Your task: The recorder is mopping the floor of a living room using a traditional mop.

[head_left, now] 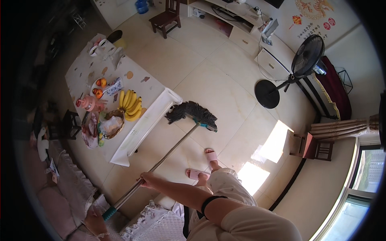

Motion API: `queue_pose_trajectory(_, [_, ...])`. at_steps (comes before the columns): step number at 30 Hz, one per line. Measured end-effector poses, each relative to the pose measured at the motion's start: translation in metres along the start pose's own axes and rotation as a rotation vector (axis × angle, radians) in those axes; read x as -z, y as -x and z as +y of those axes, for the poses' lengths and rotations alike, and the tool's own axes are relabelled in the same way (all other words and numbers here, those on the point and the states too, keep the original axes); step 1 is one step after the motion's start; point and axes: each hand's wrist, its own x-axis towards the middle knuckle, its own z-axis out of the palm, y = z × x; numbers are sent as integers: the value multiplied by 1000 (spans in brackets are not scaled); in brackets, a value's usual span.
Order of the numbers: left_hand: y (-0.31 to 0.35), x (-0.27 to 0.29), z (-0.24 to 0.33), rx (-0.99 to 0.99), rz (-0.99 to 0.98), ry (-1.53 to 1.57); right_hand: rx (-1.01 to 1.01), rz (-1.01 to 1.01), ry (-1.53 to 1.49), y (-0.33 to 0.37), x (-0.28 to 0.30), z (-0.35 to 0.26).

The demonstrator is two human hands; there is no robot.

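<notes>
A mop with a long metal pole (169, 154) slants across the view. Its dark, shaggy head (192, 111) lies on the tiled floor beside the table's corner, joined to the pole by a teal clamp. My right hand (146, 180) is wrapped round the pole partway along, with the arm stretched across my body. At the lower left, my left hand (95, 220) is closed at the teal grip (109, 213) on the pole's upper end; some of its fingers are hidden. My feet in pink slippers (197, 174) stand just behind the mop head.
A covered table (146, 132) holds bananas (130, 105), a basket and a pink jug. Ahead to the right stands a black fan (267, 94), its cord trailing toward the cabinet. Wooden chairs (165, 20) stand at the back and right. A sofa (60, 201) is at left.
</notes>
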Motion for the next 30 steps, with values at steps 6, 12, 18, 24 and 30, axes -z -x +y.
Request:
queue_pose_trajectory(6, [65,-29,145,-55,-430,392,276,-9,251,-5,133,-136])
queue_pose_trajectory(12, [121,51,377,-739,-323,1284,680,301,192,155,235,-317])
queue_pose_trajectory(18, [119,153,499,-1301,-509,1337,785,379,715,338,407,-307])
queue_pose_trajectory(24, [103,114,502,-1183,-570,1303,485,469,502,398,476,-96])
queue_pose_trajectory(30, [105,23,463,-879,-1277,933,439,444,19,376,455,69])
